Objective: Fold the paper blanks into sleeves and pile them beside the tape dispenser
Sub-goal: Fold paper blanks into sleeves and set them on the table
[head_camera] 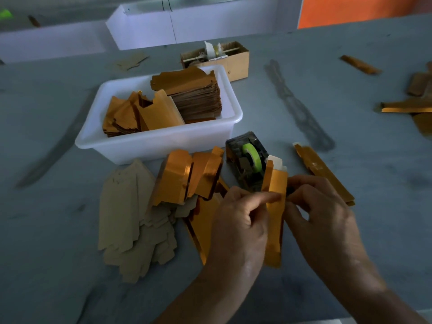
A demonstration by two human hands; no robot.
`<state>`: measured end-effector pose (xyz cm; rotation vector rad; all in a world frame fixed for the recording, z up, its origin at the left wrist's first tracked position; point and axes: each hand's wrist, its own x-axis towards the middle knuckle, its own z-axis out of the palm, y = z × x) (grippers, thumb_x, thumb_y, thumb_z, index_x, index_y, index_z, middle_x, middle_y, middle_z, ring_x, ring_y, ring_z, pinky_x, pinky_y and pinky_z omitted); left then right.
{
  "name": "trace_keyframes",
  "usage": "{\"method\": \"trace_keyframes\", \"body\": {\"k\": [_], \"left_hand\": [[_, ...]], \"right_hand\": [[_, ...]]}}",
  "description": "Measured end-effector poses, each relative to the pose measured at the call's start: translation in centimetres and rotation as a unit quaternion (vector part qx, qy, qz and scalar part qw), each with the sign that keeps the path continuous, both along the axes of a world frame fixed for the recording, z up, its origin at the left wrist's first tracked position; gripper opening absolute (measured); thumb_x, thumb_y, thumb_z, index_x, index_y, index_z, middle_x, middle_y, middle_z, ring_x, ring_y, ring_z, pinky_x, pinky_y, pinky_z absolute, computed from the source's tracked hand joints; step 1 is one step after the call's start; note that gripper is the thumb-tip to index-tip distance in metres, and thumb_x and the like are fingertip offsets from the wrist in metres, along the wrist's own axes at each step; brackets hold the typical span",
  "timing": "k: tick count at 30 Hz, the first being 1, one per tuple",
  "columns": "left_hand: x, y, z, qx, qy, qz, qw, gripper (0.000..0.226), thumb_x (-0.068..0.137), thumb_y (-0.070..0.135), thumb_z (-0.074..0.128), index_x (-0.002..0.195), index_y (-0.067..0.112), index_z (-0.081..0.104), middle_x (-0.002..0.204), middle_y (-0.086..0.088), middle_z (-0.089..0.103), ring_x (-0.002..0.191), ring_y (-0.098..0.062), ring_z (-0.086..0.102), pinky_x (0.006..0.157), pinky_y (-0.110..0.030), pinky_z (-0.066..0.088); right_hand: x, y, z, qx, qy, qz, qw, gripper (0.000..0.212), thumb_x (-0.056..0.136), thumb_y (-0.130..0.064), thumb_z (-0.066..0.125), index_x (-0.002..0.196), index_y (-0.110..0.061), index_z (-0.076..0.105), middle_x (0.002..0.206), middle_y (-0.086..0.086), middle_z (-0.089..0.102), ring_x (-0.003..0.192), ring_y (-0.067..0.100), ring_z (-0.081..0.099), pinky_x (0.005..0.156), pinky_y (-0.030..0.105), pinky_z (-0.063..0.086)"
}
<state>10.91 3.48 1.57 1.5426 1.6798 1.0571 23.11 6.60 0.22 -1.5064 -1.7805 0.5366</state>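
Grey table (pixel 70 230): one tape dispenser (pixel 247 164), one white tub (pixel 163 141); both hands (pixel 275 220) pinching one gold sleeve (pixel 275 206).

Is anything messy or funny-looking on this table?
A bit, yes. The plain brown paper blanks lie fanned out crookedly left of the hands, with shiny gold folded pieces tumbled over them. More gold strips are scattered at the grey table's far right edge. Nothing looks torn or spilled.

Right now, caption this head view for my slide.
Both hands fold a gold sleeve beside the tape dispenser.
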Motion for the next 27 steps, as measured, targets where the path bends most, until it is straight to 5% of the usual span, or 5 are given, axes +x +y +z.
{"method": "trace_keyframes", "body": {"k": [7, 13, 20, 24, 27], "left_hand": [[0.1, 0.2, 0.3, -0.008, -0.022, 0.005, 1.000, 0.031, 0.096, 0.009, 0.052, 0.106, 0.032, 0.071, 0.085, 0.015, 0.048, 0.078, -0.001, 0.054, 0.064, -0.009, 0.043], [0.4, -0.1, 0.4, 0.098, 0.115, -0.005, 0.988, 0.032, 0.094, 0.004, 0.055, 0.114, 0.023, 0.071, 0.089, 0.010, 0.046, 0.076, 0.003, 0.044, 0.071, 0.000, 0.036], [0.1, -0.4, 0.1, 0.139, 0.219, -0.034, 0.965, 0.029, 0.082, 0.005, 0.067, 0.108, 0.016, 0.074, 0.086, -0.003, 0.059, 0.075, -0.012, 0.059, 0.062, -0.010, 0.043], [0.4, -0.4, -0.4, 0.143, 0.260, -0.038, 0.954, 0.038, 0.069, 0.005, 0.082, 0.105, 0.013, 0.075, 0.083, -0.004, 0.061, 0.075, -0.016, 0.061, 0.059, -0.015, 0.048], [0.6, -0.2, -0.7, 0.152, 0.279, -0.040, 0.947, 0.030, 0.074, 0.013, 0.081, 0.104, 0.014, 0.075, 0.082, -0.002, 0.059, 0.076, -0.013, 0.056, 0.063, -0.010, 0.037]], "right_hand": [[0.3, 0.4, 0.3, 0.009, -0.043, 0.005, 0.999, 0.018, 0.082, 0.004, 0.062, 0.065, -0.002, 0.060, 0.094, 0.003, 0.060, 0.069, 0.006, 0.050, 0.065, 0.000, 0.038], [0.5, 0.1, -0.3, -0.009, 0.009, 0.020, 1.000, 0.013, 0.080, -0.004, 0.066, 0.067, -0.004, 0.063, 0.096, -0.005, 0.056, 0.079, 0.001, 0.054, 0.067, 0.002, 0.038], [0.6, -0.2, -1.0, -0.019, 0.071, 0.022, 0.997, 0.017, 0.081, -0.008, 0.065, 0.067, -0.017, 0.062, 0.099, -0.023, 0.051, 0.093, -0.011, 0.053, 0.072, 0.001, 0.040], [0.3, -0.4, -1.4, -0.008, 0.070, 0.010, 0.997, 0.019, 0.081, -0.006, 0.066, 0.068, -0.018, 0.062, 0.100, -0.021, 0.053, 0.093, -0.007, 0.055, 0.072, -0.002, 0.037], [0.3, -0.1, -1.4, 0.014, 0.032, 0.010, 0.999, 0.015, 0.081, -0.003, 0.066, 0.069, -0.011, 0.062, 0.096, -0.014, 0.055, 0.090, -0.007, 0.055, 0.068, -0.001, 0.037]]}}
